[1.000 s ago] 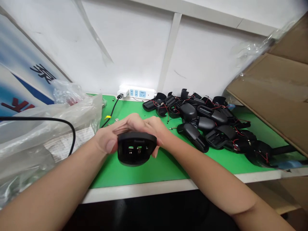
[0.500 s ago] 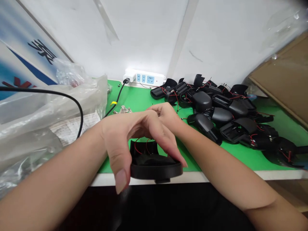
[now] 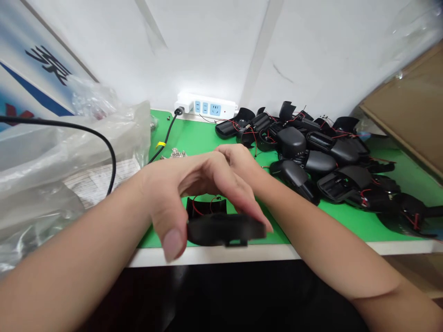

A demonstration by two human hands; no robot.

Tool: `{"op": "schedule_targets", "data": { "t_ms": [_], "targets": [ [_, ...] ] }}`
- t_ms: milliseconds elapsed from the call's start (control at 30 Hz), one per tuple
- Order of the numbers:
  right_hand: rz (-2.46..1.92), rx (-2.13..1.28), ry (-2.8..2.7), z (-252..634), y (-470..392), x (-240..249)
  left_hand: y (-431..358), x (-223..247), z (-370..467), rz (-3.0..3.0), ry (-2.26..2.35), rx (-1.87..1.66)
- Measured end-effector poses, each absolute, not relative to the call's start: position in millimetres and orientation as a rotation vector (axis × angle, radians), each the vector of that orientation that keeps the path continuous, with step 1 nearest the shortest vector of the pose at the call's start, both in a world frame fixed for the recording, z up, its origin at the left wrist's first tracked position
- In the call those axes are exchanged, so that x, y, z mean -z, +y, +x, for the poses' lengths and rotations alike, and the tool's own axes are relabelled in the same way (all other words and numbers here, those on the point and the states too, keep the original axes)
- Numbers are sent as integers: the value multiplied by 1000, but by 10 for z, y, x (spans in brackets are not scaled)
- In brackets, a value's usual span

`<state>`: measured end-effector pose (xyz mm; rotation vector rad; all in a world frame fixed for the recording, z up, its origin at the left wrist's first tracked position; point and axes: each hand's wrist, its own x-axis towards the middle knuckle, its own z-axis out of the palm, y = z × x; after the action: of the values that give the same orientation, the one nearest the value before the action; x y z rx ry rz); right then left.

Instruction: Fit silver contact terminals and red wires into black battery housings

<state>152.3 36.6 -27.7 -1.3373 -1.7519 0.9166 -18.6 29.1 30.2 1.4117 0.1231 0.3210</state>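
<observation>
My left hand [image 3: 204,189] grips a black plastic housing [image 3: 224,229] between thumb and fingers, just above the table's front edge. The housing is slightly blurred. Behind it, under my palm, a curved black piece [image 3: 206,207] with thin red wires shows. My right hand [image 3: 235,154] is farther back, partly behind my left hand; its fingers are curled near small silvery metal parts [image 3: 177,153], and what they hold, if anything, is hidden.
Several black housings with red wires [image 3: 311,161] are piled on the green mat [image 3: 204,136] at the right. A power strip [image 3: 207,107] lies by the wall. Plastic bags [image 3: 69,147], paper and a black cable fill the left; a cardboard box [image 3: 411,101] stands at right.
My left hand has raised the black housing slightly and tilted it, so its rim faces the camera more. My right hand stays at about the same place. The view has shifted a little.
</observation>
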Motion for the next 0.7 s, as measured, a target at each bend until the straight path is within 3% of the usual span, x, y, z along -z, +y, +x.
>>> {"op": "schedule_targets", "data": {
  "t_ms": [100, 300, 500, 700],
  "targets": [
    [-1280, -808, -1658, 1595, 432, 264, 423, -211, -171, 1393, 39, -210],
    [-956, -492, -1198, 1779, 476, 49, 413, -103, 5, 1078, 454, -447],
    [-770, -278, -1414, 1715, 335, 18, 449, 15, 211, 923, 716, -855],
    [-665, -57, -1386, 1712, 343, 43, 426, 97, 116, 1270, 569, -1032]
  ]
}}
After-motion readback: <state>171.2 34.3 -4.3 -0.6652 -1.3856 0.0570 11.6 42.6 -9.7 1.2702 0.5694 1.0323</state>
